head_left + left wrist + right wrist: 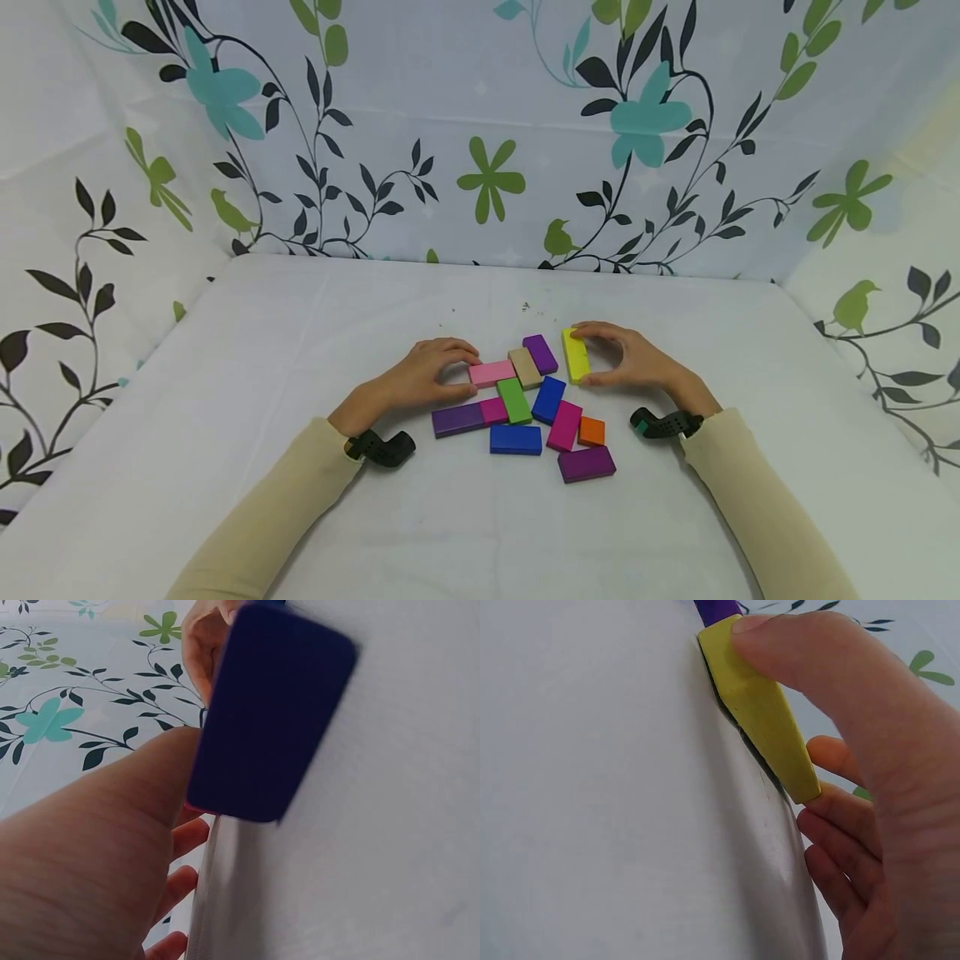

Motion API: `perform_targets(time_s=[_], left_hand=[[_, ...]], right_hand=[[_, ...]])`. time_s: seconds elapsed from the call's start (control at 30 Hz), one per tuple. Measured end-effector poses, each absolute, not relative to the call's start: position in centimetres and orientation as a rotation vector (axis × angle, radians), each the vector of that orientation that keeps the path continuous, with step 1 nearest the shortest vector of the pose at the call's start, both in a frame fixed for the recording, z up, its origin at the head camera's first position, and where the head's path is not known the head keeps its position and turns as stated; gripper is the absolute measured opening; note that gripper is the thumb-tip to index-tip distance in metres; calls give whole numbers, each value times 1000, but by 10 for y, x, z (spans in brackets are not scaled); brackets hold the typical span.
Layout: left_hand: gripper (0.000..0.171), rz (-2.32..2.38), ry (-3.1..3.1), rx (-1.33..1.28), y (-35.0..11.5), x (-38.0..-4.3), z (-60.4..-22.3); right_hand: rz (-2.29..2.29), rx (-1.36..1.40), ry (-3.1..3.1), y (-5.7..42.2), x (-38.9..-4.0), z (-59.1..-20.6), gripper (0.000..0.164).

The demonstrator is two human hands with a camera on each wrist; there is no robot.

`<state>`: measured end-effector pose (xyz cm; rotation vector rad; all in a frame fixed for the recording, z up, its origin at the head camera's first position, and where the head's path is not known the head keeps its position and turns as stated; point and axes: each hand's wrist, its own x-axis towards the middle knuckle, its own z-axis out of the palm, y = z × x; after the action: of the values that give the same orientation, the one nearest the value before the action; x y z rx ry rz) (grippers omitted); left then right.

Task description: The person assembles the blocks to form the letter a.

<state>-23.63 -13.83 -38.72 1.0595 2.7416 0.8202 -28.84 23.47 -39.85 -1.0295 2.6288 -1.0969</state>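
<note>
At mid-frame, the left hand pinched a pink block, the right hand a yellow block, on a white worktop; leaf-patterned cloth hung above.

No readable text, label, brand, number or sign shows in the head view or in either wrist view
</note>
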Motion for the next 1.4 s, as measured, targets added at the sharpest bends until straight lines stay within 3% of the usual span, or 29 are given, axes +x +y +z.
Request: perform_targets(time_s=[0.5,0.8,1.4], left_hand=[[40,839,2732,1110,-132,-239,-387],[39,929,2720,1099,-130,-243,-391],[49,1076,2752,1032,-129,-241,-398]], right_hand=[[-1128,-976,2675,246,-297,-400,68],[-1195,-957,2635,250,-298,-401,55],[-1222,-954,2612,242,-300,-403,48]])
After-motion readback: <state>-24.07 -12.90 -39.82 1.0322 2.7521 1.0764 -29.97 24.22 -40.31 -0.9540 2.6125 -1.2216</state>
